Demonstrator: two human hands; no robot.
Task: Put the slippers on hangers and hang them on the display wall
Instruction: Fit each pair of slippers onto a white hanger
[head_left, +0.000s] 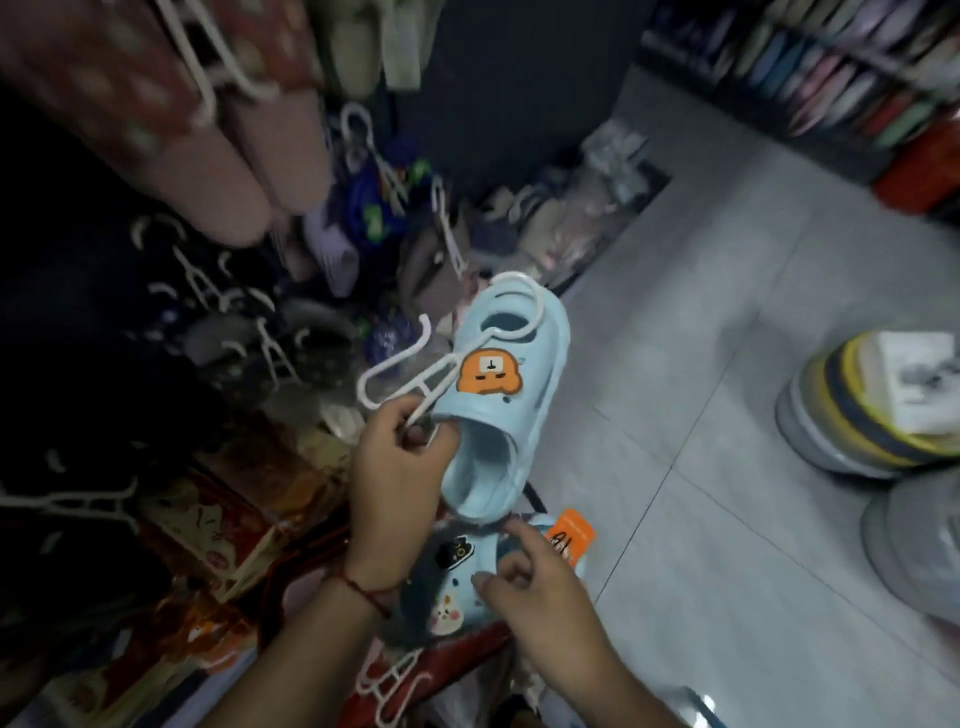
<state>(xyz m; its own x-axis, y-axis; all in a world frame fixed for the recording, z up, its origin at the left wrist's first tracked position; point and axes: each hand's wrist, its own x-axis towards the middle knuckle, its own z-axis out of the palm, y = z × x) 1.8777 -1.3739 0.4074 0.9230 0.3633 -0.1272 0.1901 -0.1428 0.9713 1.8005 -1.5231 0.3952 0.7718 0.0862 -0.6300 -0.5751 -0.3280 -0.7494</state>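
Note:
A light blue slipper (506, 395) with an orange cartoon patch sits mid-frame, toe pointing up and away. A white plastic hanger (410, 369) is threaded through its toe strap. My left hand (397, 467) pinches the hanger's lower end at the slipper's opening. Below lies a second light blue slipper (460, 587) with charms and an orange tag (569, 535). My right hand (540, 582) hovers over that slipper with fingers loosely spread, holding nothing.
The display wall (171, 312) on the left carries many slippers on white hangers, pink ones (234, 171) at the top. A spare white hanger (389, 686) lies near the bottom. Stacked slippers (872, 400) stand on the grey tiled floor at right.

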